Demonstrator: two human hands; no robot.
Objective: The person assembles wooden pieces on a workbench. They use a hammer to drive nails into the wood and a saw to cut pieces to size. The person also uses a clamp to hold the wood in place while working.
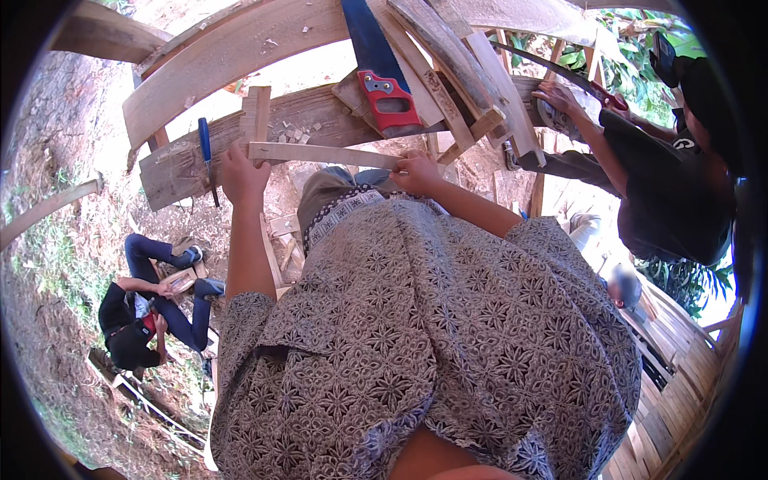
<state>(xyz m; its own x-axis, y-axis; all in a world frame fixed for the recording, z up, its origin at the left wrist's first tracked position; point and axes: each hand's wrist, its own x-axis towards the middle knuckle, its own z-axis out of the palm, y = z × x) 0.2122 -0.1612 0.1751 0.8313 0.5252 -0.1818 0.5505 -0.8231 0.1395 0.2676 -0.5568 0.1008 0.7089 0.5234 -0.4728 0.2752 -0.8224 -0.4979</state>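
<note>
A thin, pale wooden strip (328,154) spans the space between my two hands, lying roughly level. Its left end is pinched by my left hand (244,178), beside a short wooden piece (256,116) that stands across the bench plank. The fingers of my right hand (418,172) close on the strip's other end. Left of my left hand, a blue-handled tool with a narrow dark blade, apparently a chisel (206,144), lies on the plank (172,168). Beyond my right hand rests a handsaw (392,100) with a red grip and dark blade.
Wood chips (296,134) are scattered on the bench. Several loose boards (448,56) pile up at far right. A co-worker (664,176) at right has another red-handled saw (572,76) close by. At lower left, a seated person (136,320) handles a wooden piece (180,280).
</note>
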